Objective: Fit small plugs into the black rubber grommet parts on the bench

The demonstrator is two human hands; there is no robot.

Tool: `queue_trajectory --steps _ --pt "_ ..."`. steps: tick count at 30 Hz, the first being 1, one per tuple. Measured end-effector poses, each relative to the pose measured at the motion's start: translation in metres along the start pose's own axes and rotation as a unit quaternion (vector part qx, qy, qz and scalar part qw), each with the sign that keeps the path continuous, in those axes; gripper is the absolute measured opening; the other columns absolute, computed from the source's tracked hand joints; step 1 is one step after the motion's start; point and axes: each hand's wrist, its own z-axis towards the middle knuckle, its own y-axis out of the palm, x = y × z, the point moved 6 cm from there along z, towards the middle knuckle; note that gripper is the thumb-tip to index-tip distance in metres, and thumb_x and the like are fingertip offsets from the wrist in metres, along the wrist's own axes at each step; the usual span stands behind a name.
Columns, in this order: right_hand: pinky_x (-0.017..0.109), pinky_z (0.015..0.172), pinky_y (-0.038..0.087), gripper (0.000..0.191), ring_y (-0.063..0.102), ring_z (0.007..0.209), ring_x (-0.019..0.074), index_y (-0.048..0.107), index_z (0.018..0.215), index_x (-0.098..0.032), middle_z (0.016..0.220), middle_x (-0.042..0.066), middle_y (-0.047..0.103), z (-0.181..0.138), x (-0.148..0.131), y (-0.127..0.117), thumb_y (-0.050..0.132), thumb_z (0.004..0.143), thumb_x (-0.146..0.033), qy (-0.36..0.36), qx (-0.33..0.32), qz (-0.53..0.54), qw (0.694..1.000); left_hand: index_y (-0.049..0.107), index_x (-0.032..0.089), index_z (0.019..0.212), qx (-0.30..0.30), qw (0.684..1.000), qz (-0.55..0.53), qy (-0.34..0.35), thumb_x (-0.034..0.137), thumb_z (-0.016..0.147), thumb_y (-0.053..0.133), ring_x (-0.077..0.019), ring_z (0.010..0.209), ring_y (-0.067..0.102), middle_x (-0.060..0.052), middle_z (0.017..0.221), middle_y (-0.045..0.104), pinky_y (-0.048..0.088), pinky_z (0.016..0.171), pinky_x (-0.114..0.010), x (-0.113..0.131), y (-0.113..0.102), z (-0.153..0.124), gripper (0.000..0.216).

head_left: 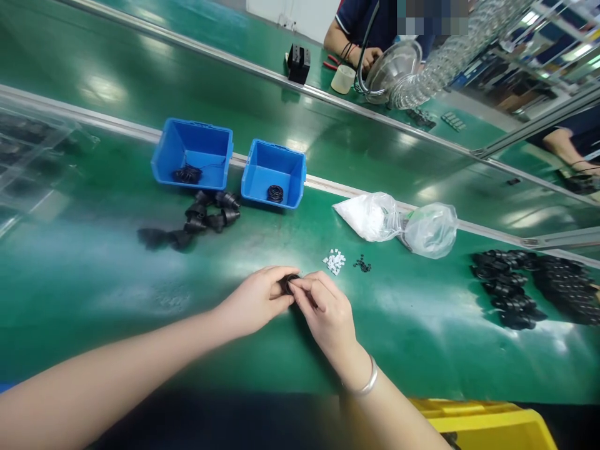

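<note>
My left hand [260, 299] and my right hand [325, 312] meet low over the green table, fingers pinched round one small black round part [288, 282] held between them. Most of that part is hidden by my fingertips. Just beyond my right hand lie a small heap of white plastic bits [334, 261] and a cluster of tiny black rings [362, 265]. My right wrist wears a silver bangle.
Two blue bins [192, 145] [274, 167] with black rings stand behind, black fittings [210, 214] in front of them. Two clear plastic bags [398, 224] lie right of centre, a pile of black parts [525, 287] far right. A yellow bin [497, 425] is at my near edge. Another person [360, 37] works across the belt.
</note>
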Motion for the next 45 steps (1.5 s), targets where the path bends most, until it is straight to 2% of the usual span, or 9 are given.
queue_trajectory --steps 3,7,16,21,27,33,39,42,45 --pt "0.029 0.069 0.053 0.024 0.061 0.078 0.0155 0.063 0.111 -0.018 0.089 0.007 0.061 -0.007 -0.002 0.002 0.051 0.091 -0.011 -0.015 -0.015 0.025 0.999 0.053 0.017 0.12 -0.004 0.996 -0.088 -0.018 0.02 0.076 0.058 -0.0166 0.078 0.064 -0.003 0.092 0.067 0.049 0.069 -0.026 -0.005 0.001 0.002 0.044" --pt "0.031 0.073 0.054 0.041 0.061 0.084 0.0167 0.052 0.131 -0.023 0.099 0.009 0.058 -0.017 0.0 0.004 0.048 0.092 -0.011 -0.006 -0.034 0.042 0.998 0.053 0.019 0.121 -0.006 0.993 -0.113 -0.023 0.02 0.076 0.059 -0.0201 0.088 0.067 -0.004 0.097 0.07 0.051 0.079 -0.032 -0.008 0.001 0.004 0.045" --pt "0.032 0.075 0.054 0.049 0.059 0.088 0.0177 0.05 0.134 -0.024 0.1 0.009 0.056 -0.017 -0.001 0.007 0.049 0.089 -0.005 -0.008 -0.032 0.051 0.998 0.054 0.018 0.123 0.012 0.997 -0.077 0.002 0.02 0.077 0.058 -0.0196 0.08 0.068 -0.004 0.089 0.072 0.054 0.076 -0.033 -0.005 -0.002 0.003 0.047" --pt "0.034 0.076 0.054 0.045 0.059 0.087 0.0182 0.052 0.131 -0.023 0.098 0.009 0.057 -0.018 -0.001 0.008 0.05 0.089 -0.007 -0.006 -0.049 0.039 0.998 0.055 0.018 0.122 0.023 0.998 -0.049 0.024 0.02 0.078 0.057 -0.018 0.08 0.067 -0.007 0.102 0.069 0.052 0.078 -0.032 -0.006 -0.003 0.003 0.044" --pt "0.033 0.076 0.055 0.043 0.061 0.09 0.0185 0.052 0.132 -0.024 0.103 0.009 0.059 -0.018 0.001 0.004 0.047 0.092 -0.009 0.007 -0.029 0.052 0.998 0.054 0.018 0.123 0.009 0.999 -0.046 0.018 0.021 0.079 0.056 -0.0148 0.066 0.062 -0.001 0.077 0.065 0.048 0.063 -0.027 -0.007 -0.001 0.004 0.044" --pt "0.036 0.077 0.054 0.048 0.06 0.091 0.0202 0.046 0.137 -0.023 0.102 0.011 0.058 -0.02 -0.001 0.006 0.047 0.091 -0.01 -0.014 -0.043 0.012 0.999 0.055 0.018 0.122 0.019 0.999 -0.02 0.024 0.019 0.078 0.055 -0.0142 0.062 0.06 0.001 0.073 0.063 0.048 0.06 -0.025 -0.004 -0.003 0.003 0.044" --pt "0.038 0.072 0.053 0.05 0.058 0.084 0.0226 0.043 0.139 -0.019 0.093 0.01 0.061 -0.018 -0.009 0.009 0.05 0.089 -0.012 -0.05 -0.116 -0.099 0.987 0.059 0.022 0.12 0.053 0.996 0.033 0.067 0.013 0.076 0.055 -0.0214 0.096 0.064 -0.008 0.118 0.063 0.051 0.086 -0.033 -0.001 -0.006 0.003 0.045" --pt "0.038 0.073 0.053 0.051 0.058 0.085 0.0225 0.043 0.138 -0.02 0.096 0.011 0.061 -0.019 -0.007 0.005 0.051 0.089 -0.012 -0.05 -0.083 -0.097 0.991 0.056 0.021 0.123 0.03 0.998 -0.022 0.057 0.015 0.076 0.058 -0.0222 0.101 0.064 -0.009 0.12 0.062 0.051 0.09 -0.035 -0.004 -0.004 0.003 0.048" --pt "0.032 0.07 0.055 0.052 0.059 0.078 0.0174 0.039 0.14 -0.02 0.095 0.009 0.061 -0.021 0.002 -0.008 0.05 0.089 -0.011 -0.003 0.012 -0.041 0.999 0.054 0.02 0.125 0.007 0.995 -0.089 0.039 0.022 0.08 0.06 -0.0227 0.102 0.065 -0.009 0.117 0.064 0.052 0.09 -0.037 -0.002 -0.001 0.002 0.045"
